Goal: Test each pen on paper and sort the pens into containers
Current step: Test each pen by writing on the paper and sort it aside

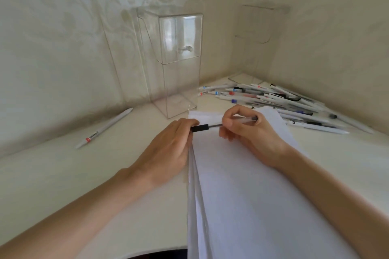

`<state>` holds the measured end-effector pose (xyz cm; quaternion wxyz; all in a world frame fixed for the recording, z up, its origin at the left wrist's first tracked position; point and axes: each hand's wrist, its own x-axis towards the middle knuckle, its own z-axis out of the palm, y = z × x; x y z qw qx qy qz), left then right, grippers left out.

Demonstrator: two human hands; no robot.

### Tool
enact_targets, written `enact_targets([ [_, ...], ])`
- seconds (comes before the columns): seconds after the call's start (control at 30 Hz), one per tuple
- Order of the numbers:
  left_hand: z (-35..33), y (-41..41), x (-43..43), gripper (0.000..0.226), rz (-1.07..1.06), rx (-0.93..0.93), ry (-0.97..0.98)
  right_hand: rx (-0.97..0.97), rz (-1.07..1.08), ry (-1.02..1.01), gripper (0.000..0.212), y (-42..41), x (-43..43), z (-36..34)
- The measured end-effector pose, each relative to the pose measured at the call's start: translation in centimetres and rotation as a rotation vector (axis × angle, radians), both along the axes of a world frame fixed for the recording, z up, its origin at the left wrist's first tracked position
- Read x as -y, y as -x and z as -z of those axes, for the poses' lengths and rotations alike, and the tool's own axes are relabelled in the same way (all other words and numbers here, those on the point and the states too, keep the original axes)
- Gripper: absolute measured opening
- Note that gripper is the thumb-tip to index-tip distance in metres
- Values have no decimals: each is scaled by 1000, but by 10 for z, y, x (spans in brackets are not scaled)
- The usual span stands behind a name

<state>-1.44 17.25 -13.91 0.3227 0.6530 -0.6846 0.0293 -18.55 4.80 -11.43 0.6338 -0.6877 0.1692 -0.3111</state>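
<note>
Right hand (pixel 248 132) grips clear-barrelled pen (pixel 247 119); left hand (pixel 168 147) pinches its black cap (pixel 200 128) over smooth white paper sheets (pixel 252 195). Tall clear rectangular acrylic container (pixel 174 65) stands behind.

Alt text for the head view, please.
Two hands hold a clear pen over a stack of white paper: the left hand pinches its black cap, the right hand grips the barrel. Behind: a tall clear container, a pile of pens right, a lone white pen left.
</note>
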Motion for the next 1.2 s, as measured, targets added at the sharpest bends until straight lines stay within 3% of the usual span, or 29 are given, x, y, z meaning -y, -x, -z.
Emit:
enact_targets([
  [0.17,-4,8,-2,33,57,-85,-118,33,-138,-74,20,-1,3,4],
  [0.33,-6,16,-2,31,81,-136,-46,-62,-151,56,11,-2,0,8],
  [0.5,-8,12,-3,40,-27,-129,-96,-38,-171,-45,18,-1,2,7],
  [0.6,-14,5,-6,58,-202,9,-180,1,-60,-184,25,5,9,-4],
  [0.77,-9,-1,0,73,-255,288,-309,-235,288,104,13,-26,14,-25],
  [0.9,-9,1,0,66,-271,308,-350,-411,419,232,29,-70,11,-19],
  [1.2,3,-8,7,76,-265,302,-273,-339,480,275,22,-84,15,7],
])
